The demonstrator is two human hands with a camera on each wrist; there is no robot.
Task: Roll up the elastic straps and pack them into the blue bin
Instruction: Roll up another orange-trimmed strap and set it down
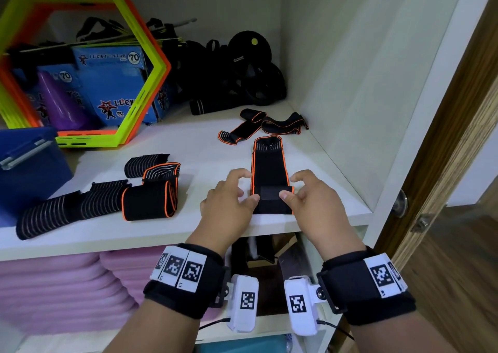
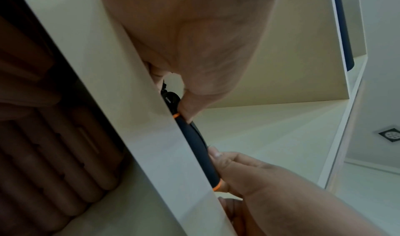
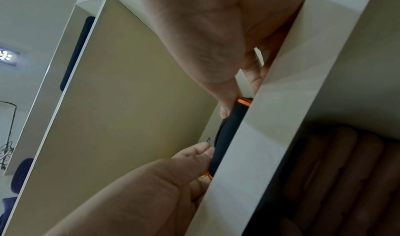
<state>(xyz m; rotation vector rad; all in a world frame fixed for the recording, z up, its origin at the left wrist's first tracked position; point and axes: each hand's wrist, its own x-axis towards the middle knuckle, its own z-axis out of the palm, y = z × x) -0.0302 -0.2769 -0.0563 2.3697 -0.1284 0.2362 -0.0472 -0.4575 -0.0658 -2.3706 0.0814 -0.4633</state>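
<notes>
Both wrist bands sit closest to me, and past them my left hand (image 1: pixel 229 199) and right hand (image 1: pixel 310 196) meet at the near end of a black strap with orange edging (image 1: pixel 270 169). It lies flat on the white shelf (image 1: pixel 204 147), running straight away from me, its near end at the shelf's front edge. Each thumb presses on that folded end while the fingers curl round its sides; from the left wrist view I see the left thumb (image 2: pixel 188 106) on the rolled edge (image 2: pixel 199 150). Left of it stands one rolled strap (image 1: pixel 151 199), touching looser striped ones (image 1: pixel 67 212). Another orange-edged strap (image 1: pixel 258 126) lies unrolled farther back. I see the blue bin (image 1: pixel 29 169) at the shelf's left edge, well apart from my hands.
</notes>
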